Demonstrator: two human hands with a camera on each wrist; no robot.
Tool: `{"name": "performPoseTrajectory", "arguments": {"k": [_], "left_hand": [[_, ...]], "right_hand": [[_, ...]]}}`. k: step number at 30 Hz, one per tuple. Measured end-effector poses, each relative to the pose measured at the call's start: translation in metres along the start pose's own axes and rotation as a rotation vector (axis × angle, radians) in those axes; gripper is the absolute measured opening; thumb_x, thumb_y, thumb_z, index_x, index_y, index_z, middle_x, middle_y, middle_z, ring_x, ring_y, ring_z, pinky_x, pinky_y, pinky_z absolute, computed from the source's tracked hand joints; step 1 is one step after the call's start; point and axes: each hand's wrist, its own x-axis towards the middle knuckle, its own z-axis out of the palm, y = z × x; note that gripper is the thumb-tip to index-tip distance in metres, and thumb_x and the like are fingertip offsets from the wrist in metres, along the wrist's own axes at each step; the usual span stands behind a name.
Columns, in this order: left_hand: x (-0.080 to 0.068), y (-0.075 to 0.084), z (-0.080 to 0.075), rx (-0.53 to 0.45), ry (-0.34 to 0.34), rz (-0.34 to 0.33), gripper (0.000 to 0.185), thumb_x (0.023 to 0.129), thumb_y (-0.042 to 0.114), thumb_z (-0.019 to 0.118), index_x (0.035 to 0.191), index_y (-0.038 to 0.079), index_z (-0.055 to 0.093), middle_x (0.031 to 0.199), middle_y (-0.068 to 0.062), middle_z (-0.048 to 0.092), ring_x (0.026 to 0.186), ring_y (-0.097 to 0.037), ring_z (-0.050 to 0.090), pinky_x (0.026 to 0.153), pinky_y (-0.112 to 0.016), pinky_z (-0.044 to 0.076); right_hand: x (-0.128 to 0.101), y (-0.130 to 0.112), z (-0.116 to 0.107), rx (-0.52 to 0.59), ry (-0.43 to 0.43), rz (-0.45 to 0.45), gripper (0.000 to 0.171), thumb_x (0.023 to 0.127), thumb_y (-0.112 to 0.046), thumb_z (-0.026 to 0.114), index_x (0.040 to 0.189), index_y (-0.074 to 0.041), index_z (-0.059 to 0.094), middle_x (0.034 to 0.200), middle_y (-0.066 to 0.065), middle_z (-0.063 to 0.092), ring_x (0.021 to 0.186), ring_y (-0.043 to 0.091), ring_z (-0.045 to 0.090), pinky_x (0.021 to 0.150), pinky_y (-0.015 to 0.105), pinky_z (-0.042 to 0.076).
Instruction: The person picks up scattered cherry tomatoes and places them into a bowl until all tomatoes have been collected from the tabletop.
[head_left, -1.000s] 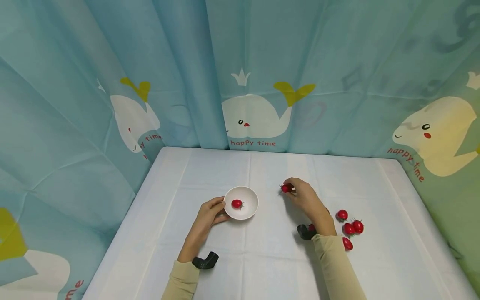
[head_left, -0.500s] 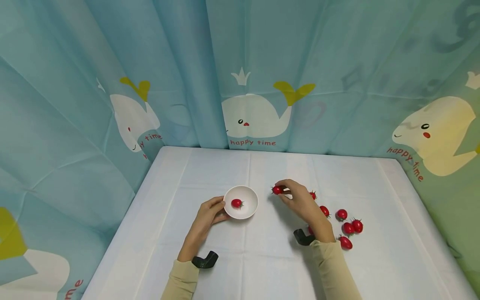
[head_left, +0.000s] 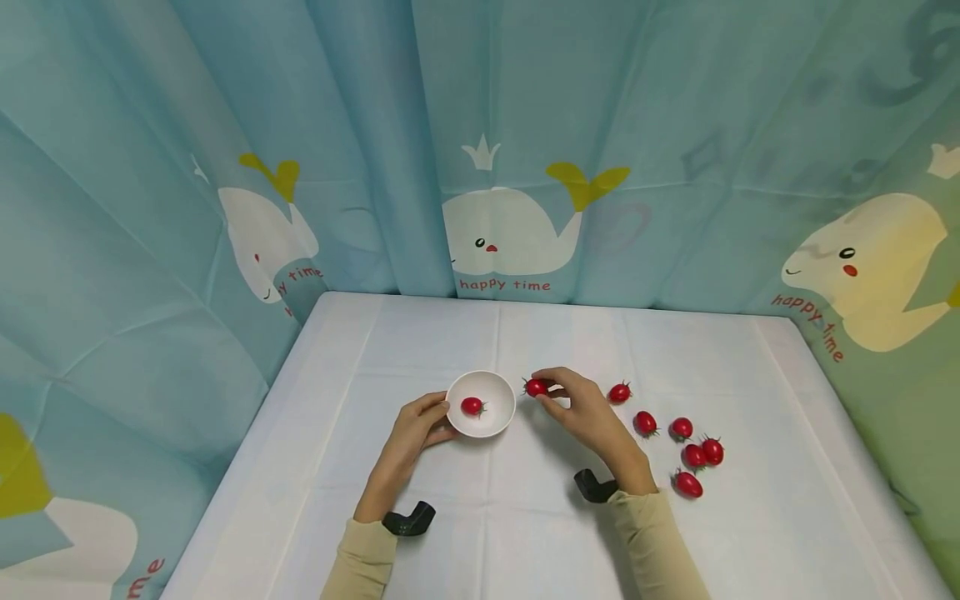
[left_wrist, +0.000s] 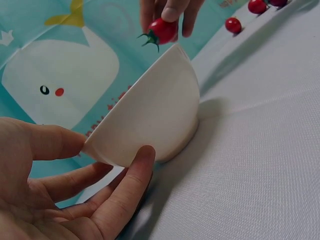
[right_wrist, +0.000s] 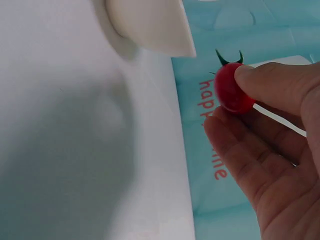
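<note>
A white bowl [head_left: 501, 421] stands on the table with one cherry tomato [head_left: 472, 406] lying inside it. My left hand [head_left: 408, 432] grips the bowl by its left side, fingers and thumb spread around rim and wall, as the left wrist view shows close up. Between thumb and fingertips my right hand [head_left: 588, 412] pinches another cherry tomato [right_wrist: 231, 89], whose green stem end points toward the bowl. That held tomato is above the table, just right of the bowl's rim and apart from it.
Several loose cherry tomatoes lie on the white cloth to the right, the nearest tomato [head_left: 619, 392] just beyond my right hand and the tomato [head_left: 687, 484] farthest forward near my sleeve. A blue whale-print curtain [head_left: 517, 125] hangs behind the table [head_left: 420, 333].
My right hand has carried its cherry tomato leftward to the bowl's right rim, uncovering tomatoes that its arm hid. The left hand and bowl have stayed in place.
</note>
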Motion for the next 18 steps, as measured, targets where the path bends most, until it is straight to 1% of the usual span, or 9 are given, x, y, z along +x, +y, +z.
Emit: {"name": "performPoseTrajectory", "arguments": {"k": [4,12,18], "left_hand": [[0.0,0.0,0.0,0.0,-0.001,-0.004,0.04,0.107,0.011,0.056,0.142,-0.007,0.057,0.139,-0.027,0.062,0.107,-0.019,0.07,0.089,-0.033,0.067],[0.0,0.0,-0.001,0.002,-0.009,-0.005,0.041,0.107,0.013,0.057,0.143,-0.006,0.056,0.142,-0.026,0.059,0.11,-0.02,0.069,0.093,-0.036,0.066],[0.0,0.001,-0.001,-0.005,-0.009,-0.013,0.041,0.107,0.013,0.057,0.143,-0.006,0.057,0.142,-0.026,0.06,0.109,-0.019,0.068,0.092,-0.035,0.066]], "right_hand": [[0.0,-0.002,0.007,0.019,-0.012,-0.026,0.037,0.091,0.002,0.076,0.127,-0.001,0.067,0.117,0.009,0.075,0.111,0.027,0.071,0.095,0.042,0.065],[0.004,-0.008,0.014,0.024,-0.052,-0.016,0.036,0.094,-0.002,0.076,0.128,-0.002,0.067,0.119,0.007,0.074,0.113,0.026,0.071,0.098,0.042,0.064],[0.006,-0.016,0.018,-0.026,-0.091,-0.01,0.031,0.097,-0.01,0.075,0.127,-0.009,0.069,0.119,0.0,0.074,0.112,0.022,0.07,0.101,0.044,0.062]]}}
